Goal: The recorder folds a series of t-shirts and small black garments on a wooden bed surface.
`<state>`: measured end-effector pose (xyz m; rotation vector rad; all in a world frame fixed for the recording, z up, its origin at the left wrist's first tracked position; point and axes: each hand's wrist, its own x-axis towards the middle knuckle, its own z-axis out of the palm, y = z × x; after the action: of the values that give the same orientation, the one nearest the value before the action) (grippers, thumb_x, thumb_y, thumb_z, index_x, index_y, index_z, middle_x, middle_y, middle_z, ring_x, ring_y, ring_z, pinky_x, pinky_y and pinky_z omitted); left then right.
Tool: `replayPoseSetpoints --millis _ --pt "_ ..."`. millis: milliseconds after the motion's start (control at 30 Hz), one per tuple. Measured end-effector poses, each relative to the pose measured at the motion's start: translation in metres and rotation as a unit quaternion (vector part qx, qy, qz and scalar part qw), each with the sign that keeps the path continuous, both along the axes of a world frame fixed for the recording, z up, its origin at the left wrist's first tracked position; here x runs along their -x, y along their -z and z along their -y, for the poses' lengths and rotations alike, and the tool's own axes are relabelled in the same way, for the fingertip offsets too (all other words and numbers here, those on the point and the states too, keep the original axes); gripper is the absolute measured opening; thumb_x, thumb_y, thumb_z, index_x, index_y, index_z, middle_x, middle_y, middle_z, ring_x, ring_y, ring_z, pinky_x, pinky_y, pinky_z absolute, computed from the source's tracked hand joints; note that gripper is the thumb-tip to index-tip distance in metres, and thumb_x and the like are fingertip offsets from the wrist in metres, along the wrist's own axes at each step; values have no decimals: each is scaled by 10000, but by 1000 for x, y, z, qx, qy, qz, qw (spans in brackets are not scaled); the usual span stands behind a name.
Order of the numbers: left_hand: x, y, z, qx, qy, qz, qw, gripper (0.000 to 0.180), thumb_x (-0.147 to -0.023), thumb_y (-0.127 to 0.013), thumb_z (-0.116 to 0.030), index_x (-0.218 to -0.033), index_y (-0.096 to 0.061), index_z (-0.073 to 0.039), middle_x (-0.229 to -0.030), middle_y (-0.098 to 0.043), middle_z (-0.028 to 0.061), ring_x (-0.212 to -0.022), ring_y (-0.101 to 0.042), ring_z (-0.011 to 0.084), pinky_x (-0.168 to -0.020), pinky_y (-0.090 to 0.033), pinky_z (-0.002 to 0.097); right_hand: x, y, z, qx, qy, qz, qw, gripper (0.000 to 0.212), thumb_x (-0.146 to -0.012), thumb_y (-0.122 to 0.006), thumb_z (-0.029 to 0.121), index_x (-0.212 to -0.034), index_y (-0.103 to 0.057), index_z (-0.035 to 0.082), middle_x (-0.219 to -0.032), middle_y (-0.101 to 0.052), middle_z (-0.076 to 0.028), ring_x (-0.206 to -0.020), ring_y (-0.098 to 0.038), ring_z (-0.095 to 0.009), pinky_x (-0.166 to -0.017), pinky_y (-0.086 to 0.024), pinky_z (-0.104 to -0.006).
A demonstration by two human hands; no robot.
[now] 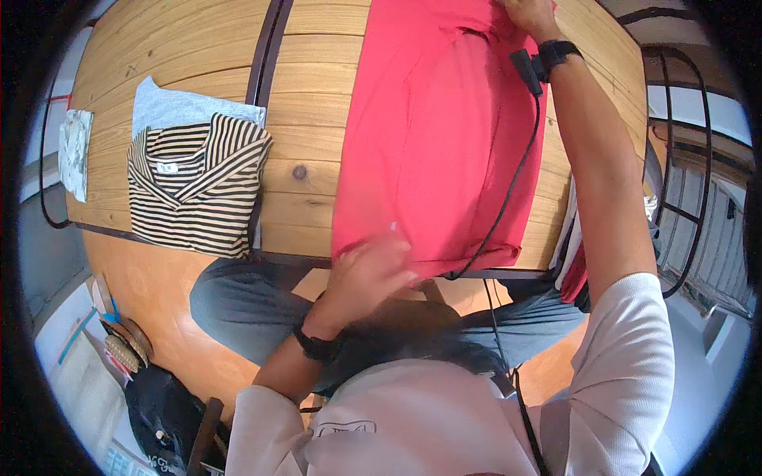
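A red garment (pixel 444 135) lies lengthwise on the wooden table, with creases along it and a bunched hem at the near edge. Over its near left corner is my left hand (pixel 369 270), smeared by motion, so its grip is unclear. At the far right of the garment, my right hand (pixel 530 16) touches the cloth; the top of the picture cuts off its fingers. A black device (pixel 527 73) sits at my right wrist, and its cable (pixel 517 170) runs down across the red cloth to the table's near edge.
Left on the wooden table (pixel 305 103) lies a folded black-and-cream striped shirt (pixel 198 190), partly over a light blue folded garment (pixel 178 103). A pale patterned cloth (pixel 75 155) is at the far left edge. More cloths (pixel 573 270) hang by the right edge. A black bag (pixel 163 412) stands lower left.
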<state>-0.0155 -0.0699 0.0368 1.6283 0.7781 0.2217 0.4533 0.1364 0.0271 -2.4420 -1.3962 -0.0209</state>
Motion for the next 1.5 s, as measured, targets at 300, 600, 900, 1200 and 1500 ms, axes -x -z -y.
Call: replayPoseSetpoints --millis 300,600,900,1200,1500 --pt "4 3 5 -73 10 -33 997 431 -843 -796 -203 -1220 -640 -67 -1001 -621 115 -762 -651 233 -707 -544 378 95 -3 89 38 -103 -142 984 480 -840 -771 401 -1130 -695 26 -1047 -739 -191 -994 -713 -352 -878 -562 -429" --pt "10 21 25 -259 37 -19 965 459 -783 -815 -222 -1182 -630 -88 -997 -571 106 -937 -641 304 -803 -534 443 179 -8 90 135 30 -374 917 388 -852 -735 378 -915 -736 -5 -842 -739 -198 -848 -731 -324 -779 -559 -445" --pt "9 7 23 -227 68 26 971 194 -890 -714 -201 -1018 -691 -57 -1000 -607 111 -974 -619 323 -820 -524 440 160 15 76 46 71 -282 956 341 -847 -646 315 -744 -712 -3 -730 -720 -199 -670 -718 -337 -696 -559 -442" --pt "6 8 21 -231 82 18 969 194 -896 -713 -212 -1004 -729 -53 -947 -628 101 -941 -619 307 -825 -522 414 128 28 45 26 115 -333 936 330 -843 -656 314 -744 -725 6 -667 -714 -131 -537 -679 -237 -619 -573 -376" --pt "9 2 13 -212 102 -5 972 299 -908 -702 -311 -1096 -710 -78 -975 -629 95 -971 -633 316 -825 -524 438 102 -20 17 -27 13 -56 998 341 -849 -653 339 -924 -738 18 -993 -709 -291 -972 -689 -458 -853 -551 -534"
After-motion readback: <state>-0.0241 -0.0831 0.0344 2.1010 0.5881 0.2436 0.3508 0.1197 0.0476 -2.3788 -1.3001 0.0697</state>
